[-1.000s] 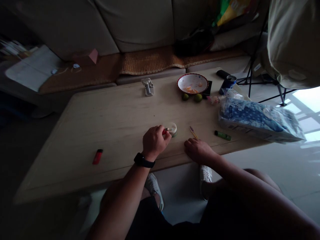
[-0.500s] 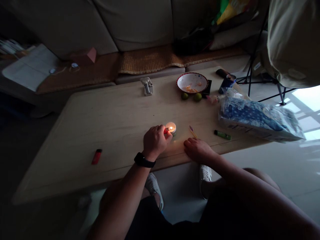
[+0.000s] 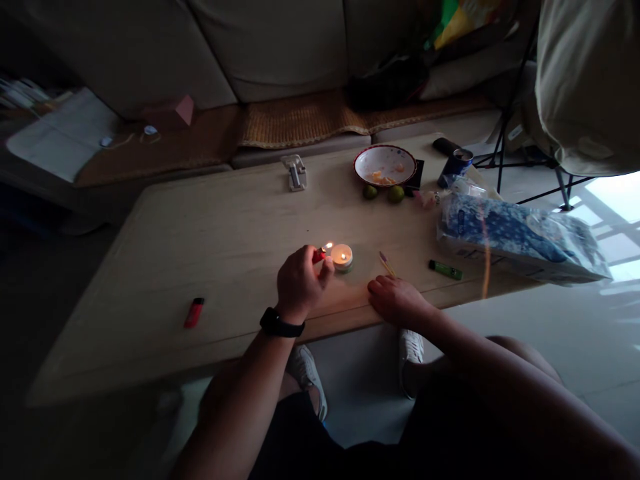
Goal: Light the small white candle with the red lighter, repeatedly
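My left hand is shut on a red lighter, which has a small flame at its tip. Just to the right of that flame, a small tealight candle burns on the pale wooden table. My right hand rests flat on the table's near part, holding nothing. Its fingertips lie close below a thin yellow stick with a purple tip. A second red lighter lies well left of my hands, and a green lighter lies to the right.
A white bowl with orange scraps and two green limes stand at the far side, near a blue can. A large blue-patterned plastic package overhangs the right edge. A metal clasp lies far back, before a sofa.
The candle was unlit a second ago and now burns. My left hand has drawn back left from the candle, with the lighter still flaming. My right hand has not moved.
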`<act>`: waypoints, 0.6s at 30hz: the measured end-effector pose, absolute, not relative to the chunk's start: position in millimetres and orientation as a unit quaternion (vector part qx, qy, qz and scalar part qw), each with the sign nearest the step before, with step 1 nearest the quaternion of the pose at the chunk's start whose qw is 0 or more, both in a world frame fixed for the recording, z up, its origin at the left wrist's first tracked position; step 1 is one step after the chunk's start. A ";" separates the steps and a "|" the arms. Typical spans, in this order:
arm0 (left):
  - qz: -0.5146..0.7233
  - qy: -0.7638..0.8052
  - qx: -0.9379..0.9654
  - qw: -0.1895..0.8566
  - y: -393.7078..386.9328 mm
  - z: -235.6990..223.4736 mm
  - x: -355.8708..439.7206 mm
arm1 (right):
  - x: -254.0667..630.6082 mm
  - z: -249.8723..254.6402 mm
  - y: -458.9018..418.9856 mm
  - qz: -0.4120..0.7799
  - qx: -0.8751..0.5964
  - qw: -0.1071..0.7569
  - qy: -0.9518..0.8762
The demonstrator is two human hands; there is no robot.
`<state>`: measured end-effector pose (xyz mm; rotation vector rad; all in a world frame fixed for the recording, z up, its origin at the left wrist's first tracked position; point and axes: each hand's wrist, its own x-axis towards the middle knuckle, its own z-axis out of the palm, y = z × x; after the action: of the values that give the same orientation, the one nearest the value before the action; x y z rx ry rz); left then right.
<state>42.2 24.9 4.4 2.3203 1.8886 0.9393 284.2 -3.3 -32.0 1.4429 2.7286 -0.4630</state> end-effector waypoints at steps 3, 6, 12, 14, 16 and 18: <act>0.344 0.607 0.715 0.029 21.4 7.0 27.6 | 284.4 -32.0 -3.4 -0.147 0.461 0.007 0.875; 0.366 0.617 0.694 0.050 18.4 8.0 16.5 | 284.5 -32.7 -3.1 -0.145 0.461 0.012 0.875; 0.363 0.614 0.699 0.056 16.6 2.5 8.6 | 284.9 -35.2 -2.2 -0.142 0.463 0.011 0.875; 0.358 0.615 0.700 0.059 16.6 0.1 6.6 | 285.2 -36.4 -2.2 -0.144 0.464 0.003 0.874; 0.355 0.619 0.698 0.061 16.5 -1.7 3.8 | 285.6 -37.6 -2.3 -0.144 0.463 0.000 0.875; 0.356 0.624 0.693 0.063 16.1 -2.6 0.8 | 285.9 -38.2 -2.4 -0.140 0.462 0.002 0.876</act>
<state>0.8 16.1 -2.6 2.0932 1.8837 1.0761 285.9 -2.4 -38.2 1.4501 2.7477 -0.4408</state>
